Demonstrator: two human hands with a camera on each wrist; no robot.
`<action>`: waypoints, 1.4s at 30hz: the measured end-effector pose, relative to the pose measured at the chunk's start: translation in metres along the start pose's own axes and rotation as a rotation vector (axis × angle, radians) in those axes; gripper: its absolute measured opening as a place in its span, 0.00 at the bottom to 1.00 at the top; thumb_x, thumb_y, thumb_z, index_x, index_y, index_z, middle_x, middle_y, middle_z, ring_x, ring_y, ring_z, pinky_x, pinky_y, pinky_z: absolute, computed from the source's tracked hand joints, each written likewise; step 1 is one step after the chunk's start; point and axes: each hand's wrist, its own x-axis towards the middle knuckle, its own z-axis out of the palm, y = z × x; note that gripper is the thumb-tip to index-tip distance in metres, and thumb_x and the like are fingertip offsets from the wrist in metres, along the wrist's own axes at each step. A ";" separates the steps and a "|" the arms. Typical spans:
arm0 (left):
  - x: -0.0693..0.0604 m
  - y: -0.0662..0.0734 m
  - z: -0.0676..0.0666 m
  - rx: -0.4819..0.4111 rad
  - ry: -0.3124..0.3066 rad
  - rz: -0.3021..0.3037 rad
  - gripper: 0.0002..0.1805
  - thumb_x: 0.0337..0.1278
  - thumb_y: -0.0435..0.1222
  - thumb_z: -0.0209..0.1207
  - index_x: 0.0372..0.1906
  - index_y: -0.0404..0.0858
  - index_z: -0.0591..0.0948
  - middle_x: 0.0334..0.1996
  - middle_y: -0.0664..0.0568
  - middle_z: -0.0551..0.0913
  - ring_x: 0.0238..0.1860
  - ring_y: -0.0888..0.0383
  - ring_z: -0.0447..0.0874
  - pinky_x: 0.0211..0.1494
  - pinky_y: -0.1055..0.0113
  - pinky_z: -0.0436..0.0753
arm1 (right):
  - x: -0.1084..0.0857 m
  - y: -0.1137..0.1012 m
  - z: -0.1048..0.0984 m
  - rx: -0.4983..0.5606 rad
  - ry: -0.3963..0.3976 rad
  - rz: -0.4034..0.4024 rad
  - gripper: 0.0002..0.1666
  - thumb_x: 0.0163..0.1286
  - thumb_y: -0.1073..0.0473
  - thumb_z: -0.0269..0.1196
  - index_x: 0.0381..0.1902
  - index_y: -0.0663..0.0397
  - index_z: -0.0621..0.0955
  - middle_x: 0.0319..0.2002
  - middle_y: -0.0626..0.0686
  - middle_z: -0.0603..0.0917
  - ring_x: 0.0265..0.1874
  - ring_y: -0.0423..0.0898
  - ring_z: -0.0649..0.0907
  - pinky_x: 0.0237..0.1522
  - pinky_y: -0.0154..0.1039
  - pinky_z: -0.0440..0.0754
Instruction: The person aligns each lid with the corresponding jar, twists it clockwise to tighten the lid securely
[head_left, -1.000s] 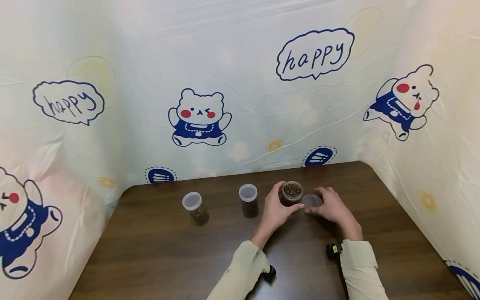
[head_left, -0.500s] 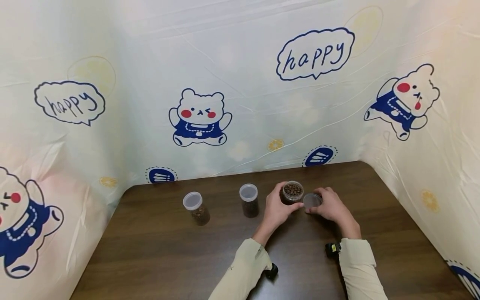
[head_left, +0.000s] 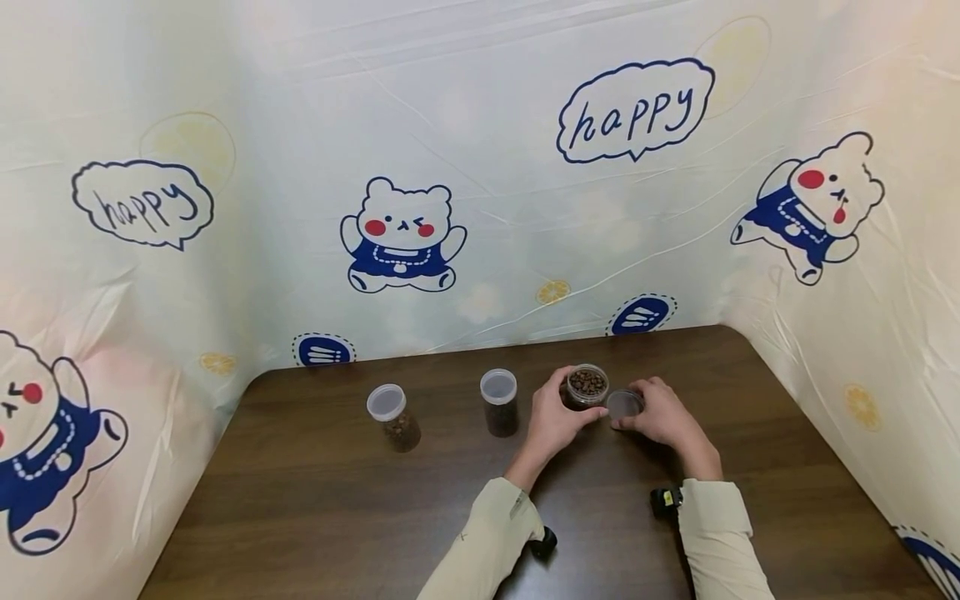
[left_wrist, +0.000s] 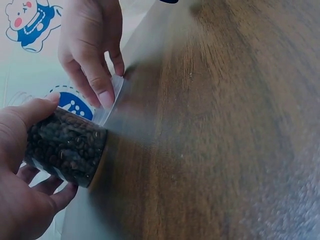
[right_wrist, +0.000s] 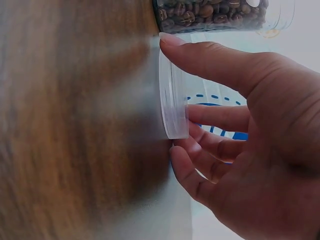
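My left hand (head_left: 553, 421) grips a clear, lidless jar (left_wrist: 67, 145) full of coffee beans (head_left: 587, 382), which stands upright on the table. The thumb lies on the near side and the fingers wrap the far side. Just right of the jar, a translucent round lid (right_wrist: 174, 100) lies flat on the tabletop. My right hand (head_left: 666, 410) holds this lid by its rim, thumb on one edge and fingertips round the opposite one. A small gap separates lid and jar.
Two more jars with translucent lids stand to the left: a middle jar (head_left: 500, 408) and a far-left jar (head_left: 397, 425), both with dark contents. A printed curtain (head_left: 495, 208) borders the brown wooden table (head_left: 337, 517) at the back and sides.
Both hands keep their places on the jar and the lid. Only a slight shift of the head view is visible.
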 end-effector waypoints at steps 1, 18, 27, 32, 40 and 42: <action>0.000 0.000 0.000 -0.003 0.000 0.002 0.43 0.46 0.45 0.83 0.70 0.49 0.77 0.62 0.51 0.86 0.63 0.53 0.84 0.67 0.54 0.83 | 0.000 0.000 0.000 0.000 0.001 0.000 0.46 0.58 0.49 0.80 0.64 0.77 0.76 0.58 0.74 0.77 0.51 0.64 0.79 0.55 0.60 0.82; 0.000 0.003 -0.001 -0.008 0.000 -0.019 0.40 0.45 0.44 0.83 0.67 0.51 0.79 0.59 0.53 0.87 0.60 0.56 0.85 0.64 0.59 0.85 | -0.003 -0.003 -0.004 -0.004 0.001 -0.017 0.44 0.59 0.51 0.79 0.64 0.77 0.76 0.58 0.73 0.77 0.51 0.63 0.80 0.54 0.59 0.82; -0.003 0.010 -0.004 -0.008 0.009 -0.020 0.41 0.45 0.44 0.83 0.67 0.52 0.79 0.59 0.54 0.87 0.61 0.56 0.85 0.64 0.59 0.85 | -0.005 -0.011 -0.010 -0.012 -0.003 -0.024 0.46 0.58 0.51 0.80 0.63 0.78 0.76 0.55 0.73 0.78 0.45 0.60 0.80 0.49 0.56 0.84; -0.007 0.019 -0.010 -0.012 0.017 0.008 0.40 0.45 0.45 0.83 0.67 0.52 0.79 0.59 0.54 0.87 0.59 0.56 0.86 0.62 0.60 0.86 | -0.009 -0.021 -0.018 -0.025 -0.007 -0.043 0.46 0.57 0.50 0.81 0.63 0.76 0.77 0.55 0.73 0.79 0.44 0.59 0.80 0.47 0.55 0.84; -0.022 0.037 -0.027 -0.015 0.003 0.036 0.40 0.45 0.45 0.83 0.66 0.51 0.79 0.60 0.54 0.87 0.59 0.57 0.86 0.61 0.61 0.86 | -0.017 -0.039 -0.028 -0.038 -0.043 -0.056 0.45 0.57 0.51 0.81 0.63 0.76 0.77 0.54 0.72 0.79 0.44 0.59 0.79 0.47 0.55 0.85; -0.028 0.041 -0.031 -0.019 -0.008 0.038 0.40 0.45 0.45 0.83 0.66 0.52 0.79 0.60 0.55 0.87 0.58 0.58 0.86 0.61 0.62 0.86 | -0.018 -0.043 -0.028 -0.050 -0.048 -0.071 0.44 0.56 0.52 0.81 0.62 0.76 0.77 0.54 0.72 0.79 0.45 0.59 0.79 0.48 0.55 0.84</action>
